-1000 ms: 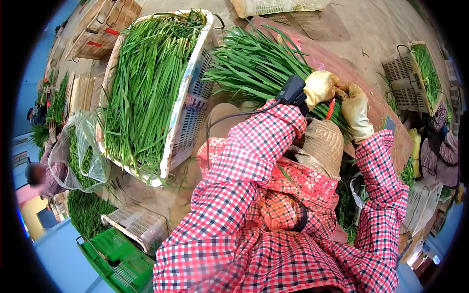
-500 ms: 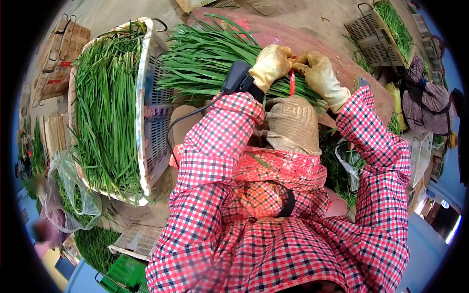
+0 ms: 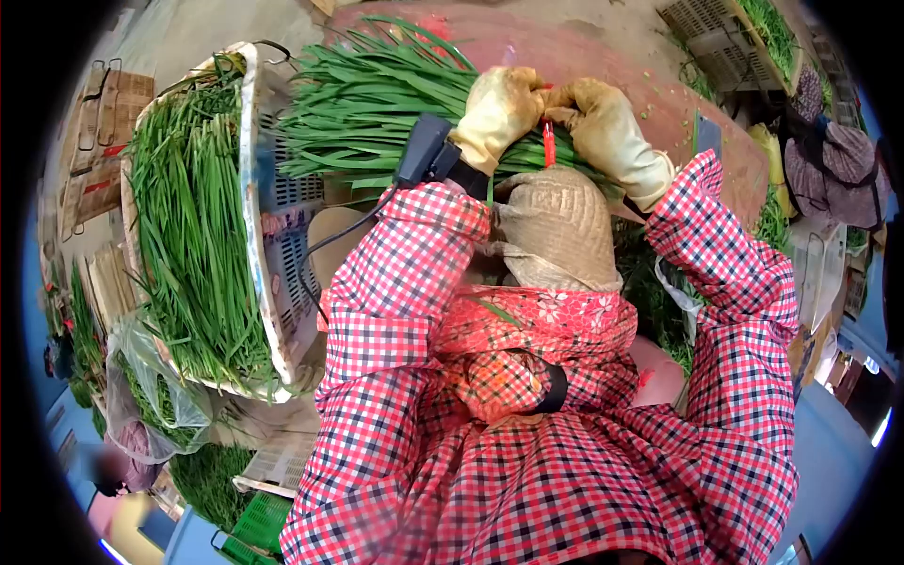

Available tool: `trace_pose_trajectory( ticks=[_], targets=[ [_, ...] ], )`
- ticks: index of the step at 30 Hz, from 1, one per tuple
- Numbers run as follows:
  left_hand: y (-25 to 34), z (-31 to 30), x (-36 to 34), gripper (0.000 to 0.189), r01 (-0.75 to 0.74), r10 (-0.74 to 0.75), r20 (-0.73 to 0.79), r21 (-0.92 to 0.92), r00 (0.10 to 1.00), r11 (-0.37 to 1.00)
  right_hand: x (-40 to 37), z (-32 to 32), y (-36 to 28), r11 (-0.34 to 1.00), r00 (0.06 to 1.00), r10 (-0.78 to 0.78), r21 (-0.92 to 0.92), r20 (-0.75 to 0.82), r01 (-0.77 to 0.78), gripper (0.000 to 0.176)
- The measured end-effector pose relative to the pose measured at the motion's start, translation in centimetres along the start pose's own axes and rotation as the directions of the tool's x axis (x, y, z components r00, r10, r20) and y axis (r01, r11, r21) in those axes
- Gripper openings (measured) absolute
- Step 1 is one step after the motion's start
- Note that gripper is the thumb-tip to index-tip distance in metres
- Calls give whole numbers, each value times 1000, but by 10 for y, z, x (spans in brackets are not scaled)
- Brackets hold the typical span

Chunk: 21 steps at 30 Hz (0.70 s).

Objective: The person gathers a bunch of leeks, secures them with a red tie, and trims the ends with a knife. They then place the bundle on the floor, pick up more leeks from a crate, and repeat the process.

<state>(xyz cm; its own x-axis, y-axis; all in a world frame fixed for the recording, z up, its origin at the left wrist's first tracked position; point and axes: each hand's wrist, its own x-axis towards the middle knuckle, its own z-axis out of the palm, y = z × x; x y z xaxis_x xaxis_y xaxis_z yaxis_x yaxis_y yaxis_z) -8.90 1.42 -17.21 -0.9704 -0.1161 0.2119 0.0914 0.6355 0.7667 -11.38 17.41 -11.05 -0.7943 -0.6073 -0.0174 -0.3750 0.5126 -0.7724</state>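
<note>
A bunch of long, flat green chives (image 3: 377,104) lies across the reddish board in front of me, leaf ends to the left. A narrow red tie (image 3: 549,143) goes over the bunch, one end hanging toward me. My left hand (image 3: 502,108), in a stained pale glove, is closed in a pinch on the tie above the bunch. Beside it, my right hand (image 3: 603,122), gloved alike, also has its fingers closed at the tie, their tips partly hidden. The two hands nearly touch. A dark boxy device (image 3: 424,151) with a cable is strapped at my left wrist.
Left of me stands a white-rimmed crate (image 3: 252,188) packed with chives. The reddish board (image 3: 659,85) has a flat metal piece (image 3: 706,137) at its right. Another crate (image 3: 720,42) stands back right, near a seated person (image 3: 833,169). A green basket (image 3: 256,527) is lower left.
The whole view has shifted a little. Both hands stay close together on the red tie, and the right hand has turned slightly, with more of its back showing. The bunch stays on the board.
</note>
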Motion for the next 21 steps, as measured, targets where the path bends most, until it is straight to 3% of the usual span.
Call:
trace_pose_trajectory(
  ticks=[1,3,4,7,8,9,11,13,14,15,17,19,21],
  targets=[
    [-3,3,-2,19,-16,12,-39,-108,999,994,0,2,3,998,1000,-18,60,-1,18,12],
    [-1,3,0,19,31,-31,6,-10,1000,999,-3,4,4,982,999,-52,184,-9,53,8],
    [-3,4,1,19,-18,18,4,-5,1000,1000,-7,7,-5,925,999,44,380,-23,-32,8],
    [-1,-1,8,28,144,-140,103,-35,985,989,0,10,0,990,995,-90,114,48,84,19],
    [-8,-3,19,36,76,-90,183,78,979,994,12,7,-3,829,949,-215,-471,230,302,16],
    [-25,-1,24,33,-81,58,226,94,972,992,10,17,9,715,908,-378,-567,179,409,12],
    [-4,-17,37,33,111,-150,420,115,895,987,0,10,-11,433,794,-531,-711,295,554,11],
    [-7,-18,63,31,56,-170,638,196,751,979,3,19,-6,217,698,-630,-787,340,578,9],
    [-11,-14,74,28,-42,-99,696,183,711,982,8,24,-1,141,635,-669,-772,388,620,9],
    [-7,-15,83,24,-139,-33,751,165,659,976,6,25,-5,-3,598,-695,-834,399,552,10],
    [3,-9,100,25,-156,-78,830,194,552,969,10,30,-3,68,589,-734,-826,339,559,10],
    [-8,10,117,18,-362,-4,887,192,462,912,6,31,-1,25,654,-700,-905,286,424,12],
    [-52,50,131,13,-422,48,889,168,455,891,24,51,35,337,613,-776,-725,146,600,13]
  ],
)
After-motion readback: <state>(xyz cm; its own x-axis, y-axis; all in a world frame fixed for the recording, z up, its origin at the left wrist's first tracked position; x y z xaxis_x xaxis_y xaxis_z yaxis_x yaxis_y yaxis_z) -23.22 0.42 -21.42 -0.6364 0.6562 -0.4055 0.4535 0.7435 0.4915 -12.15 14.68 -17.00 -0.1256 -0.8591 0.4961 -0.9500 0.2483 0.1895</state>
